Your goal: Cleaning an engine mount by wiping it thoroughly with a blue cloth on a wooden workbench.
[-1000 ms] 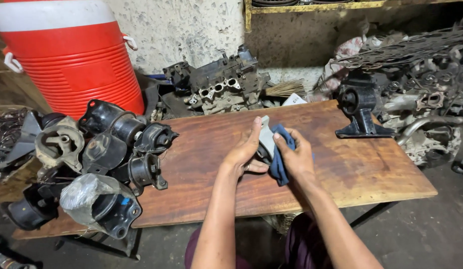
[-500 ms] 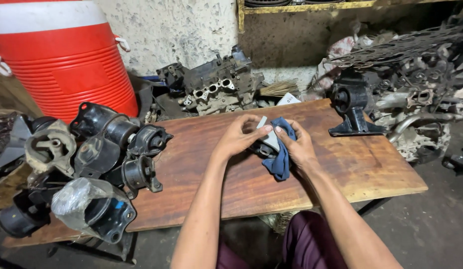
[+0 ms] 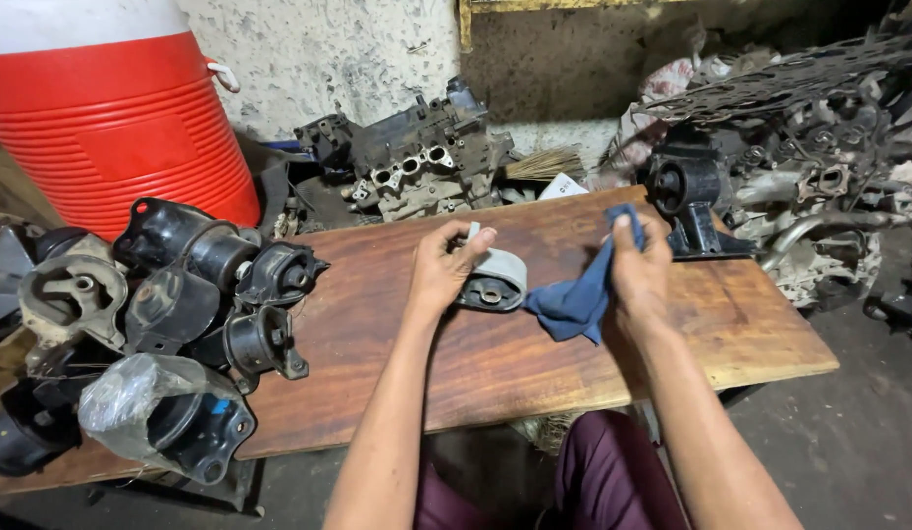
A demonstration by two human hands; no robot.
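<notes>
A worn wooden tabletop (image 3: 456,363) carries a heap of black engine mounts (image 3: 171,304) at its left end and one upright black mount (image 3: 693,208) at the far right corner.

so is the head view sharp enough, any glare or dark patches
Head view: the left hand holding the grey mount and the right hand holding the blue cloth are fairly sharp; mild sheen on the wooden table; top right parts pile sits in shadow.

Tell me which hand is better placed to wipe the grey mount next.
Right, probably. The right hand already holds the blue cloth just beside the grey mount, while the left hand grips that mount on the wooden table.
</notes>
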